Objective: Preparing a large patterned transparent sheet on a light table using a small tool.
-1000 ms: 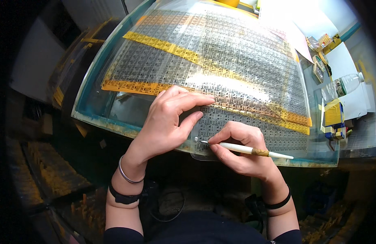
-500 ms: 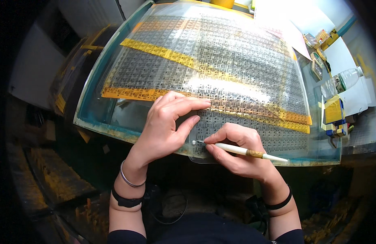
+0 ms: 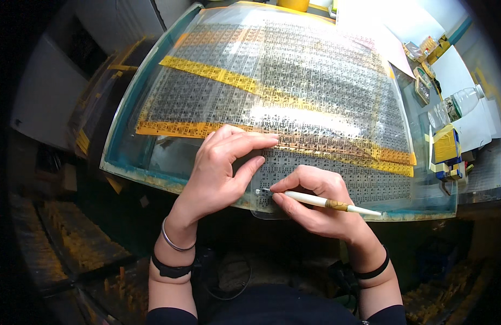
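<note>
Head view: films top a table above dim floor, right fingers pinching a white tool (left fingers parted, empty)

Pale panels left, dim floor below, bright glare upper right.

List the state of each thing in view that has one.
White slender tool with brown-gold band: gripped, tip pointing left
Bare right hand: closed around the tool
Bare left hand: thumb and forefinger apart
Black-patterned transparent sheets: spread out, overlapping
Clear plastic bottle: upright or lying, cannot tell
Round silver metal bangle: worn around left wrist
</note>
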`<state>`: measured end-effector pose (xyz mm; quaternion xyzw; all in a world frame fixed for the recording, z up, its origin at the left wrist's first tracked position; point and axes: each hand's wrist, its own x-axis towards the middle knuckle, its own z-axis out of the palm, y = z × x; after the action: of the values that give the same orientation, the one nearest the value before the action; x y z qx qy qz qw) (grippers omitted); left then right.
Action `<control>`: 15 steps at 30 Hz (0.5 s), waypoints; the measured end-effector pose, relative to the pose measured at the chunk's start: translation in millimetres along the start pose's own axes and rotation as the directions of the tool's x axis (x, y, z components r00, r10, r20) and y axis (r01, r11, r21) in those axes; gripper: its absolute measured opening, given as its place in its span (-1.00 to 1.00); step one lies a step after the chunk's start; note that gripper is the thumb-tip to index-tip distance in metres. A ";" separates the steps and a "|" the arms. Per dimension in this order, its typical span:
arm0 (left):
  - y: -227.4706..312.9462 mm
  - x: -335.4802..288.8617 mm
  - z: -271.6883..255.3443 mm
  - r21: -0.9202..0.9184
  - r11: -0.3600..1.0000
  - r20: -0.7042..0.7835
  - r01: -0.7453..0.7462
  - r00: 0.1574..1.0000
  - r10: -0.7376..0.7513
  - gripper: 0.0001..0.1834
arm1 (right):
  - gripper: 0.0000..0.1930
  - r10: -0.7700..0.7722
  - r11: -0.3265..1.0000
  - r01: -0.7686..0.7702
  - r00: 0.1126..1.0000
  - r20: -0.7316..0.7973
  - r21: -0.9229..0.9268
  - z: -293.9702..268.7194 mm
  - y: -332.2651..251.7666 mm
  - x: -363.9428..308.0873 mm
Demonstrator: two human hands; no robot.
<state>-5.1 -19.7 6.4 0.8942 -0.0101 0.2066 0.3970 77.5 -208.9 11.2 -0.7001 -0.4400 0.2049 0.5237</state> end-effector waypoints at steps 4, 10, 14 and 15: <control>1.4 -0.7 -0.8 -0.007 1.000 0.003 0.017 1.000 -0.017 -0.62 | -0.90 0.016 1.000 -0.016 0.999 0.036 0.011 -2.1 -1.4 0.0; 0.9 -0.1 -0.5 0.004 1.000 0.012 0.018 1.000 -0.018 -0.62 | -0.91 0.007 1.000 -0.007 1.000 0.015 -0.002 -1.8 -1.8 0.0; 1.4 0.0 -0.8 -0.004 1.000 0.014 0.024 1.000 -0.024 -0.62 | -0.91 0.031 0.999 -0.031 0.998 0.053 0.009 -4.7 -4.6 -0.1; 1.6 0.3 -0.9 -0.003 1.000 0.014 0.025 1.000 -0.025 -0.62 | -0.92 0.004 1.000 -0.004 1.000 0.027 0.004 -3.6 -3.3 0.0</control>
<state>-5.5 -20.2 8.2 0.8951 -0.0022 0.1953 0.4008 78.9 -210.7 15.5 -0.6971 -0.4452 0.2164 0.5186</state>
